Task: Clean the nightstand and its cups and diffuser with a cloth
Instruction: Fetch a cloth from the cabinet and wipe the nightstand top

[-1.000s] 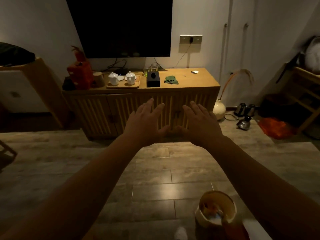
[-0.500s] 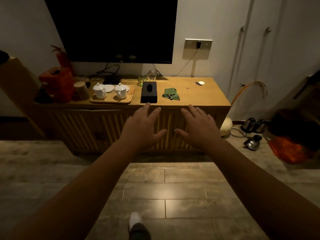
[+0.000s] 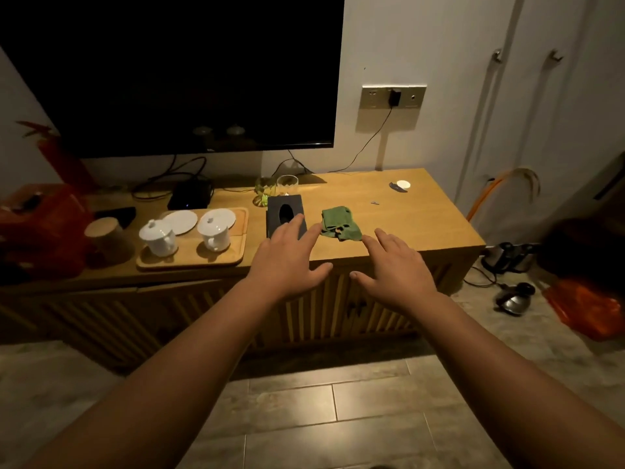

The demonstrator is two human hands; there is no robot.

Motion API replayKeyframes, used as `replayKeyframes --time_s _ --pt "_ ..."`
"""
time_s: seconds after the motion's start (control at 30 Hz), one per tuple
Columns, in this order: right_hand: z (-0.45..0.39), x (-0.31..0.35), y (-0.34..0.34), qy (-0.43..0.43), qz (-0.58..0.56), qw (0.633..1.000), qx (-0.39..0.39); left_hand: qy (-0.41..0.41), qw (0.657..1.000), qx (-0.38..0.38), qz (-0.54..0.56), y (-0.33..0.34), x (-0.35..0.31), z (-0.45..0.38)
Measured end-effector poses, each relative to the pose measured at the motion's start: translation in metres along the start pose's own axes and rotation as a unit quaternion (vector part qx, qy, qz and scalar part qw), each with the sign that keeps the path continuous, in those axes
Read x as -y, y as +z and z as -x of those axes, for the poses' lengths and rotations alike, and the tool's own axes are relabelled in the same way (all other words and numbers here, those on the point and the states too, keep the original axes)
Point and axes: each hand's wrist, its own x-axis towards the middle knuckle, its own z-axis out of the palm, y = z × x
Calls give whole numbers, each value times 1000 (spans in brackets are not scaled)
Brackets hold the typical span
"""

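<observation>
Both hands, left (image 3: 287, 257) and right (image 3: 397, 265), hover empty with fingers spread near the green cloth (image 3: 339, 224) at frame centre (crumpled on the nightstand (image 3: 422, 225)), so the right should pinch it first, clear of the box (image 3: 285, 214).

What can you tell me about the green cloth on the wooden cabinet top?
The crumpled green cloth is soft fabric, bunched into a loose heap. It lies on the wooden cabinet top near its front edge, just right of the black tissue box. Neither open hand touches it: it shows between the left hand and the right hand.
</observation>
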Motion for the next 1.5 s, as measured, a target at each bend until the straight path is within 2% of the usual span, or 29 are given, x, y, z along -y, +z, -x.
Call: replayKeyframes --time_s 0.23,0.43,0.7,1.03,1.3,1.4,1.5 --pt "-121 -35 44 -15 6 999 47 -2 999 48 -14 48 30 -113" --pt "-234 -86 89 -32 8 995 98 -13 998 55 -31 94 44 -213" --pt "-359 -138 137 -98 21 976 195 -65 988 137 -15 167 45 -322" --pt "-427 -134 203 -110 -6 956 271 -95 962 252 44 243 71 -384" --pt "-454 -134 242 -103 -5 946 308 -29 954 297 27 293 82 -419" --pt "-457 -138 255 -100 1 937 334 -52 944 322 42 305 83 -424" --pt "-458 -142 262 -107 19 939 326 -69 939 330 63 312 81 -425"
